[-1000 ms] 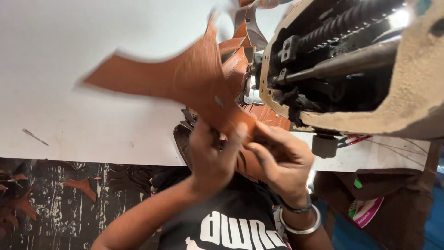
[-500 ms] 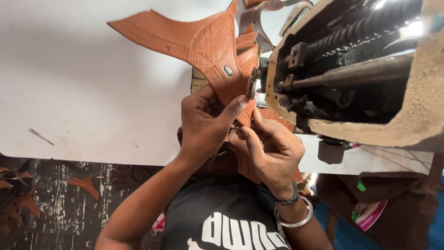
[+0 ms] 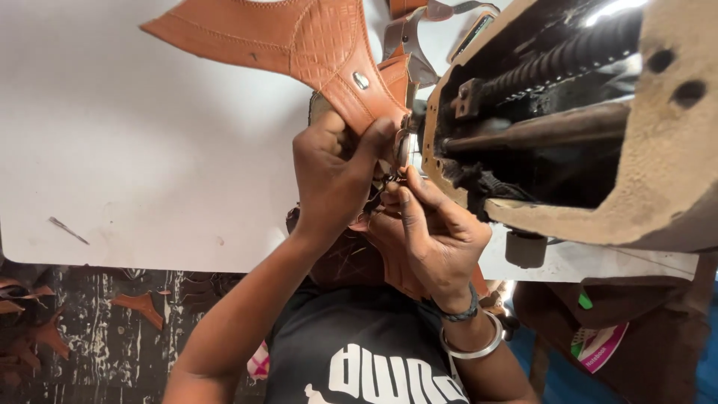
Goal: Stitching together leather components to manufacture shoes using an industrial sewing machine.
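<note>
A tan leather piece (image 3: 299,37) with a scale-embossed panel and a small metal stud is held up against the head of a beige sewing machine (image 3: 643,150). My left hand (image 3: 336,168) grips the narrow lower end of this leather, thumb pressed near the machine's metal foot. My right hand (image 3: 430,239), with bangles at the wrist, pinches the leather's edge just below, fingertips close to the foot. More brown leather (image 3: 351,262) lies under both hands and is mostly hidden.
The white tabletop (image 3: 149,150) spreads to the left, with a thin metal tool (image 3: 67,230) near its front edge. Leather scraps (image 3: 138,307) lie on the dark floor at lower left. A brown stool with a pink bag (image 3: 598,348) stands at lower right.
The leather piece has swung upward and spread out across the top. Both hands have moved up and closer to the machine's foot.
</note>
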